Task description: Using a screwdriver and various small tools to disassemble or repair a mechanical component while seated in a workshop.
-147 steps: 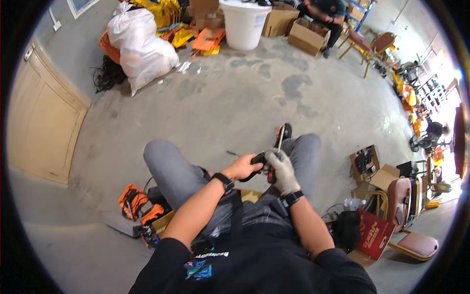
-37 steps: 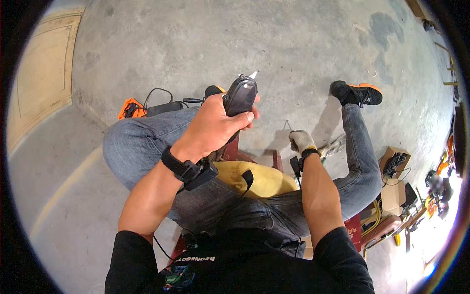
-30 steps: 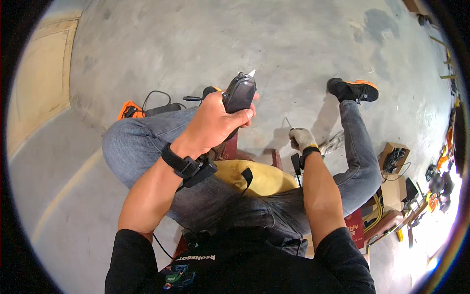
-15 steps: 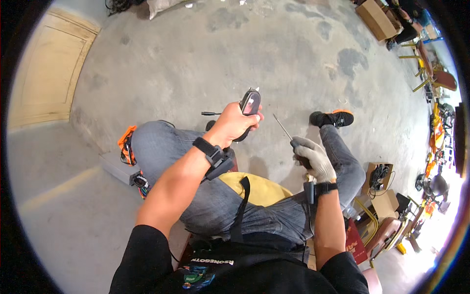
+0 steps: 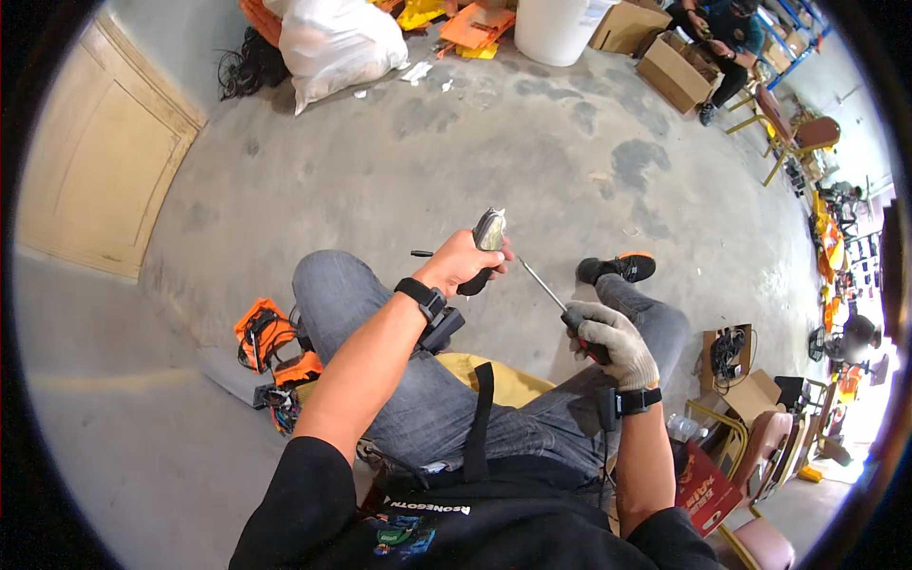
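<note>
My bare left hand (image 5: 458, 262) is closed round an elongated dark device (image 5: 490, 229) with a glossy oval face. Its exact kind I cannot make out. A short black cable end (image 5: 421, 254) pokes out left of that hand. In a pale knitted glove, my right hand (image 5: 617, 344) grips a screwdriver (image 5: 543, 285) by its black and red handle. The screwdriver's thin metal shaft slants up and left, its tip a little apart from the device. Both hands are held above my jeans-clad legs, over a yellow surface (image 5: 513, 380).
Orange parts with wiring (image 5: 264, 334) lie left of my knee. An open carton of black cable (image 5: 727, 356) and a red box (image 5: 705, 492) stand at right. Farther off are a white sack (image 5: 337, 47), a white bin (image 5: 559, 28), chairs (image 5: 817, 133) and a seated person (image 5: 731, 36).
The view has tilted up, bringing the sack, bin and seated person into sight. The screwdriver tip and the device are closer together, and the device's glossy face has turned.
</note>
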### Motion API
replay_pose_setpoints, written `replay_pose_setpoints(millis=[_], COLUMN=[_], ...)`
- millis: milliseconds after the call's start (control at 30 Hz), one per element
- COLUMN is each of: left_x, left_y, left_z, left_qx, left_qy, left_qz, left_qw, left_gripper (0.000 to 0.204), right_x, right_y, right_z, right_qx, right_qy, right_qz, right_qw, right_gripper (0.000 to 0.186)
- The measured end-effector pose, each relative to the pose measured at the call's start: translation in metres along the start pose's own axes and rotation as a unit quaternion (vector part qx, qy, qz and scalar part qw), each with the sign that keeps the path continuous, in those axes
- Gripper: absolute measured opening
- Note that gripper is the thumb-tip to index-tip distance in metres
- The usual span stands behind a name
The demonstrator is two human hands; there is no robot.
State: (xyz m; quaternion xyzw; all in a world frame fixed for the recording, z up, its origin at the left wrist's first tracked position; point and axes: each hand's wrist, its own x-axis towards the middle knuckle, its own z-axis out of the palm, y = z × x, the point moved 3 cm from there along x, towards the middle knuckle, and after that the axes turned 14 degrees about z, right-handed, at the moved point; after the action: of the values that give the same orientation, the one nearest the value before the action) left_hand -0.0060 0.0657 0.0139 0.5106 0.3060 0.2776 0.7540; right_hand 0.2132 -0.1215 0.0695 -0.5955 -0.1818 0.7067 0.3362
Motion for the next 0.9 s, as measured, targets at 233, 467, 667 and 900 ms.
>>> replay_pose_setpoints(millis=[233, 467, 667, 900], left_x=[-0.002, -0.004, -0.001, -0.002], left_y=[0.000, -0.007, -0.006, -0.009], left_z=[0.002, 0.000, 0.001, 0.000], left_qx=[-0.008, 0.006, 0.010, 0.032], left_qy=[-0.032, -0.059, -0.058, -0.052], left_qz=[0.010, 0.004, 0.001, -0.022], left_qw=[0.999, 0.998, 0.998, 0.998], left_gripper=[0.029, 0.027, 0.023, 0.022], right_x=[-0.011, -0.007, -0.008, -0.010], right_y=[0.005, 0.022, 0.024, 0.023], right_z=[0.007, 0.010, 0.010, 0.011], right_qx=[-0.005, -0.012, -0.007, -0.010], right_qy=[-0.008, -0.011, -0.013, -0.017], right_qz=[-0.001, -0.002, -0.006, -0.006], right_qw=[1.000, 1.000, 1.000, 1.000], right_gripper=[0.050, 0.048, 0.047, 0.045])
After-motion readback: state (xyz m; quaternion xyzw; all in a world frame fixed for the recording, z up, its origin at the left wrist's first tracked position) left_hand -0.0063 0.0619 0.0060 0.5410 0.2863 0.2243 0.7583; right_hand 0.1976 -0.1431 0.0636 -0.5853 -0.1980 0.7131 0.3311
